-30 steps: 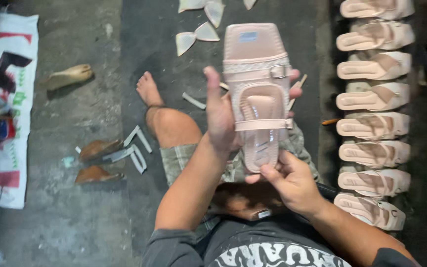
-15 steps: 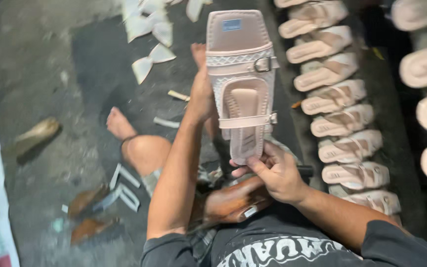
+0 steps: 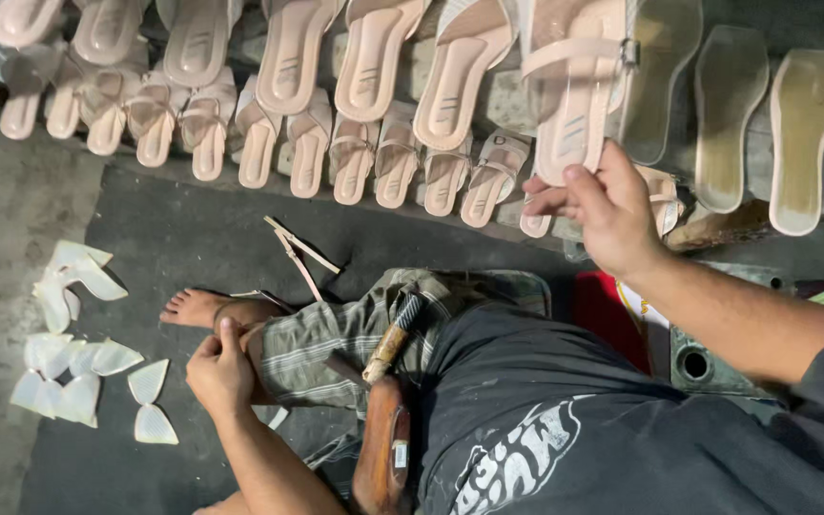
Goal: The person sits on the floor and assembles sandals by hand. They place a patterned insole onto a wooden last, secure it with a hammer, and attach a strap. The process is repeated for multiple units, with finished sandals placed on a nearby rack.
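Note:
My right hand (image 3: 607, 215) is raised to the upper right and grips the heel end of a pale pink strapped sandal (image 3: 574, 95). The sandal lies among the row of finished sandals (image 3: 374, 105) along the top. My left hand (image 3: 221, 374) is low at the left, with its fingers curled against my shin just behind my bare foot (image 3: 193, 307). I see nothing held in it. I sit cross-legged on a dark mat (image 3: 183, 238).
Two bare insoles (image 3: 808, 124) lie at the top right. White cut pieces (image 3: 78, 358) are scattered on the left. Loose straps (image 3: 299, 253) lie on the mat. A wooden-handled tool (image 3: 393, 343) and a brown wooden block (image 3: 383, 448) rest on my lap.
The view swung toward the sandal rows. My left hand let go of the sandal and dropped to my leg. My right hand carried the sandal up to the row.

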